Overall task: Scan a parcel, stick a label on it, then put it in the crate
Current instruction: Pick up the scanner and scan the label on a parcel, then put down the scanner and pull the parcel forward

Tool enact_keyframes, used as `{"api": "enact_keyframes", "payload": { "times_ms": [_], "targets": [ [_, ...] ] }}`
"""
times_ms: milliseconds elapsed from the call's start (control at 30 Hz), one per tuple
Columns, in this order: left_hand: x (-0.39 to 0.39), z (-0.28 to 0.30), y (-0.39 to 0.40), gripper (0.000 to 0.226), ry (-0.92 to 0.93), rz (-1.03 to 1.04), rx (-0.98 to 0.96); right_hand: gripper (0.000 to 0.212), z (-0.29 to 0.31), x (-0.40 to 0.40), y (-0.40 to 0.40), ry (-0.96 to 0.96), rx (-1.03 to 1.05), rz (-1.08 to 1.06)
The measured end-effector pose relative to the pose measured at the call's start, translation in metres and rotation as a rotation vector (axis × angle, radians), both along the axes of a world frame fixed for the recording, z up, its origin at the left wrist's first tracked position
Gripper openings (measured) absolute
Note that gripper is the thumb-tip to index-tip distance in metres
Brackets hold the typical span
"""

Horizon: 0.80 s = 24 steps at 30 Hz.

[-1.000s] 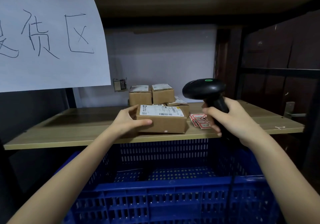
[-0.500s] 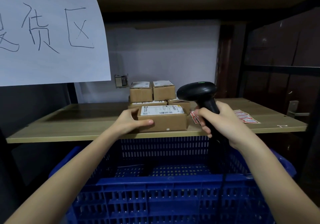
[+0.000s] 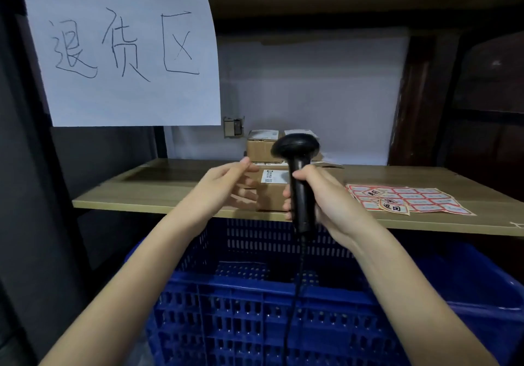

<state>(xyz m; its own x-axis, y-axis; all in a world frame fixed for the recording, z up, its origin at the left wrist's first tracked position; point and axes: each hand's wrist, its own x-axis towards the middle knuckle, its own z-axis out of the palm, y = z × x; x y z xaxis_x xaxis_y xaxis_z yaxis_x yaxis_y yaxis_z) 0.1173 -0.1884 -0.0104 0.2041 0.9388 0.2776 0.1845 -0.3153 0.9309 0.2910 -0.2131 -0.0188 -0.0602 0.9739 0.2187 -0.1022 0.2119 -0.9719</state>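
Right hand [image 3: 326, 195]: closed around the handle of a black handheld barcode scanner [image 3: 297, 167], held upright, head aimed away toward the parcels; cord seen hanging down into the crate.

Left hand [image 3: 226, 184]: open, fingers spread, nothing held; positioned just beside the left end of the small brown cardboard parcel with a white printed shipping slip on top [image 3: 272, 192]. Contact with the parcel cannot be told. Half a second earlier this hand was gripping that end of the box; the grip is now released.

The parcel is set near the front edge of the light wooden shelf [image 3: 141, 192], partly hidden behind the scanner. More small brown cardboard boxes [image 3: 261, 147] are stacked behind it.

To the right on the shelf, a sheet of red-bordered sticker labels [image 3: 411, 198] is laid flat, with a couple of loose labels on top; it is more fully in view than before, the camera having swung.

Below, the blue perforated plastic crate [image 3: 255, 323] appears empty where its floor shows.

Progress judged: scanning stage, either under way or just finished. No red label is seen on the parcel; labelling and placing in the crate are left.
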Motion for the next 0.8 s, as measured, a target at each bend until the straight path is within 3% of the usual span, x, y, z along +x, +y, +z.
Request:
{"api": "enact_keyframes", "payload": {
  "times_ms": [167,300,400,600,800],
  "targets": [
    [-0.013,-0.006,-0.008,0.031,0.188,0.129,-0.041,0.019,-0.006,-0.034,0.017,0.055,-0.067,0.123],
    [-0.032,-0.010,-0.012,0.036,0.121,0.127,-0.113,0.051,-0.007,-0.062,0.037,0.045,-0.103,0.131],
    [-0.043,-0.010,-0.012,0.031,0.073,0.099,-0.145,0.054,-0.003,-0.086,0.049,0.075,-0.118,0.114],
    [-0.072,-0.014,0.010,0.047,-0.002,0.052,-0.196,0.050,-0.001,-0.119,0.073,0.061,-0.163,0.092],
    [-0.093,-0.016,0.053,0.050,0.044,-0.006,-0.188,0.071,0.000,-0.149,0.099,-0.173,-0.215,-0.027]
  ]
}}
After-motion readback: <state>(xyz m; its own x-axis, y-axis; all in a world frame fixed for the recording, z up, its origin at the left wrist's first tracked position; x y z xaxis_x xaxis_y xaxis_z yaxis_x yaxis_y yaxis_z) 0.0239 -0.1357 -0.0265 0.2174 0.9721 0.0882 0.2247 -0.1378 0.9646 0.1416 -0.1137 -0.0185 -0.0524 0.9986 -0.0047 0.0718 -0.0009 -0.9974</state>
